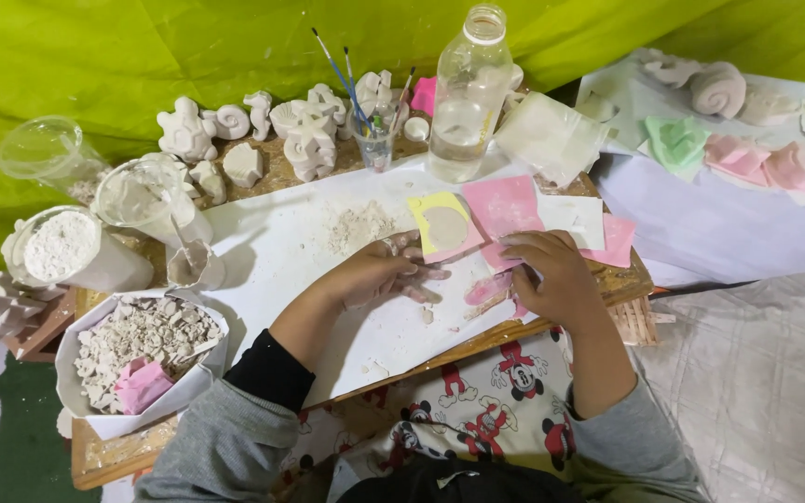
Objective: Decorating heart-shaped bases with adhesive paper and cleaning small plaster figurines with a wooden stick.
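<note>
Green cloth hangs behind a low wooden board covered with a white sheet point(272, 251) dusted in plaster. Left hand point(379, 273) lies loose and chalky on the sheet, fingers part-curled, gripping nothing, just beside a yellow mould point(440, 226) filled with grey plaster. Right hand point(552, 277) curls down over a pink mould point(505, 210), fingertips pressing its edge (can't tell if it's actually pinching it). I'd say flex that soft mould slowly and keep it flat. Water bottle point(466, 93) and white shell casts point(235, 126) sit behind.

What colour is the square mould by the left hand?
Yellow mould, filled with grey-white plaster; clearest in the head view.
</note>
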